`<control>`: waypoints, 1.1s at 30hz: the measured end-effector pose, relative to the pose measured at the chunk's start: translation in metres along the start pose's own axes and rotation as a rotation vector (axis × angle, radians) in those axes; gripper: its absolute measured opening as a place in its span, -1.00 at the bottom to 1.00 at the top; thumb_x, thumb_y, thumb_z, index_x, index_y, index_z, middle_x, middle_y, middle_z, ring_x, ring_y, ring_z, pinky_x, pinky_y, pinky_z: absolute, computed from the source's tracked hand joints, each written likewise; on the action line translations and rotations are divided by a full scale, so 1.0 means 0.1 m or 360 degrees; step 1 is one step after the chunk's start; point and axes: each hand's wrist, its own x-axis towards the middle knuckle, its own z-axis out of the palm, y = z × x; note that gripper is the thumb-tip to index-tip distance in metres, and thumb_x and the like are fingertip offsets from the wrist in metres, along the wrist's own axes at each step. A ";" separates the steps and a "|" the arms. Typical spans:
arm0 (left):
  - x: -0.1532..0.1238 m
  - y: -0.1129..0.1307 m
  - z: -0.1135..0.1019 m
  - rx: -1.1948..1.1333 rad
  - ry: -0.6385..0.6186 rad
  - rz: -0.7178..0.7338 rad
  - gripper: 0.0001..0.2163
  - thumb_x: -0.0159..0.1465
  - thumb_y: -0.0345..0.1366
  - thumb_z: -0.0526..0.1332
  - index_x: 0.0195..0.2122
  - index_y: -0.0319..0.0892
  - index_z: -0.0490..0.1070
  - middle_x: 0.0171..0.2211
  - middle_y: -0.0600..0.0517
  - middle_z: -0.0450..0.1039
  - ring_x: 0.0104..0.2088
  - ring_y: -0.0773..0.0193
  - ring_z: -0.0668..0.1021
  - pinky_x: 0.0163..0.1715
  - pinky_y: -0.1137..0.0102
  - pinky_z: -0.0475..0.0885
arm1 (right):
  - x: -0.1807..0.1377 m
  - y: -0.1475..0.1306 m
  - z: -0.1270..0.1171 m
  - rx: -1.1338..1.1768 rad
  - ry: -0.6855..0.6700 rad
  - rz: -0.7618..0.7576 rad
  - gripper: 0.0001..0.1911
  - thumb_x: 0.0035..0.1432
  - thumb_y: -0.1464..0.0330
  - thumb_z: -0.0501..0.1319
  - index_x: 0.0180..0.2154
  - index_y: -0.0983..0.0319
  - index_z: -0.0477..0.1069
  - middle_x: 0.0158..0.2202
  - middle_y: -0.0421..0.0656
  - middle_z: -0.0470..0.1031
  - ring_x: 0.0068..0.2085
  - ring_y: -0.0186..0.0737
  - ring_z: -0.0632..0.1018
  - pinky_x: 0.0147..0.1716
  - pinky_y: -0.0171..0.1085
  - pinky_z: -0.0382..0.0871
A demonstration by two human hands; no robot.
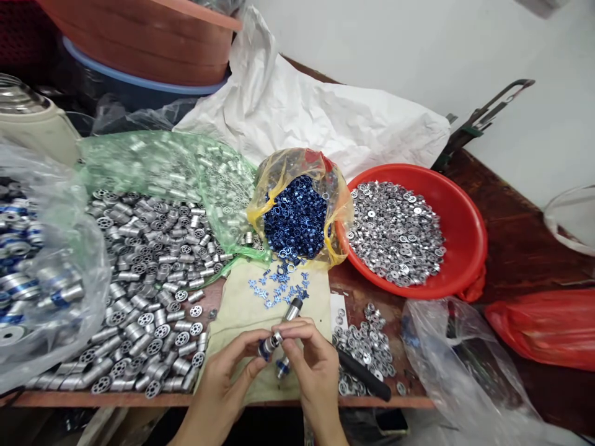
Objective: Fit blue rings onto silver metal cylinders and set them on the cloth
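My left hand (230, 365) is closed around a small silver metal cylinder with a blue ring (266, 348) near its lower end. My right hand (307, 356) pinches a small silver cap (277, 338) against the cylinder's upper end. Beneath my hands lies a silver rod with a black tip (294, 307). A black handle (367, 376) sticks out to the right under my right hand; whether it joins the rod is hidden. Small blue star-shaped pieces (279, 291) lie on the cream cloth (237, 303) just beyond my hands.
Silver cylinders (153, 248) are heaped left, beside a clear bag of blue-banded cylinders (79, 266). A yellow-edged bag (260, 214) holds blue rings (297, 217). The red basin (465, 229) contains small silver parts; loose silver caps (365, 347) lie nearer. Another plastic bag (460, 365) sits right.
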 end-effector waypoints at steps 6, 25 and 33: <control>0.00 0.02 0.02 0.0175 0.0059 0.0059 -0.76 0.37 -0.21 0.21 0.04 0.01 0.52 -0.01 0.00 0.64 -0.03 0.16 0.65 0.00 0.36 0.53 | 0.00 0.01 -0.01 -0.0179 0.0047 -0.0107 -0.87 0.31 0.44 0.26 -0.22 0.09 0.54 -0.19 -0.21 0.60 -0.10 -0.22 0.58 -0.07 -0.24 0.45; -0.14 0.19 0.20 -0.0074 -0.0155 -0.0097 -0.79 0.30 -0.23 0.29 -0.05 -0.08 0.54 -0.18 -0.03 0.69 -0.17 0.12 0.69 -0.13 0.37 0.58 | -0.25 0.13 -0.28 -0.1289 -0.0296 -0.0817 -0.54 0.19 0.44 0.24 0.13 0.23 0.32 -0.08 0.00 0.55 -0.06 0.02 0.53 -0.07 -0.04 0.48; 0.35 0.31 -0.75 0.2144 0.0580 0.0067 -0.68 0.42 -0.23 0.04 -0.11 -0.24 0.56 -0.21 -0.23 0.56 -0.16 -0.21 0.51 -0.18 0.03 0.41 | -0.29 0.24 -0.64 -0.1741 -0.0084 -0.0515 -0.56 0.27 0.22 0.30 0.13 0.17 0.36 -0.11 -0.02 0.51 -0.13 0.05 0.48 -0.17 -0.05 0.43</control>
